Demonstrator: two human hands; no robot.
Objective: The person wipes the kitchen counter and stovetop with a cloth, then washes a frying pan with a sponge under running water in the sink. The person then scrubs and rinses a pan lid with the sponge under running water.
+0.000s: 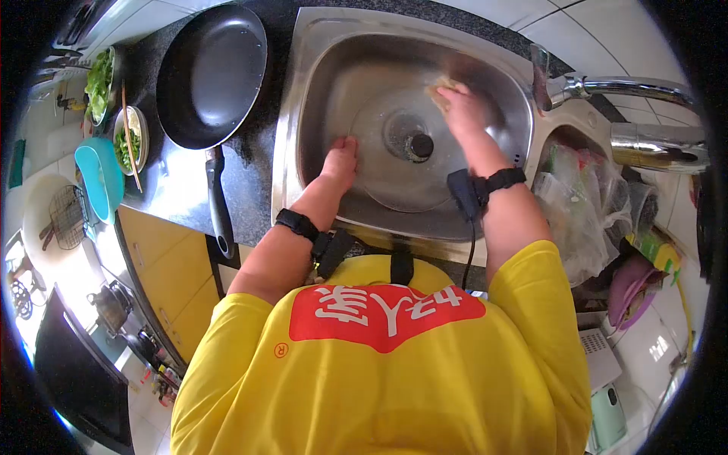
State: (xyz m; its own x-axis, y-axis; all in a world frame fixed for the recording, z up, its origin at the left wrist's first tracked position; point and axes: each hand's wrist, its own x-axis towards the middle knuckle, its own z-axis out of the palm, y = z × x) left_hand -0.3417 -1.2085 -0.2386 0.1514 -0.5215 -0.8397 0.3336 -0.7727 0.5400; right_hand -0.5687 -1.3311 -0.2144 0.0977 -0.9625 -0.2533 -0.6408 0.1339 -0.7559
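My right hand (464, 112) is closed on a tan cloth (440, 92), pressed against the far right part of the steel sink (394, 193). Whether the cloth is woven or spongy is hard to tell. On the left side of the basin, my left hand (341, 159) rests low with its fingers curled together, and nothing shows in it. Between the two hands lies the drain (402, 133), with a dark round stopper (419, 147) at its edge. The basin's bottom looks wet.
Left of the sink lies a black frying pan (212, 80), its handle toward me. Beyond it are bowls of chopped greens (130, 140) and leafy greens (98, 87), chopsticks (129, 129) and a turquoise basin (101, 178). A faucet (629, 89) and plastic bags (576, 212) stand right.
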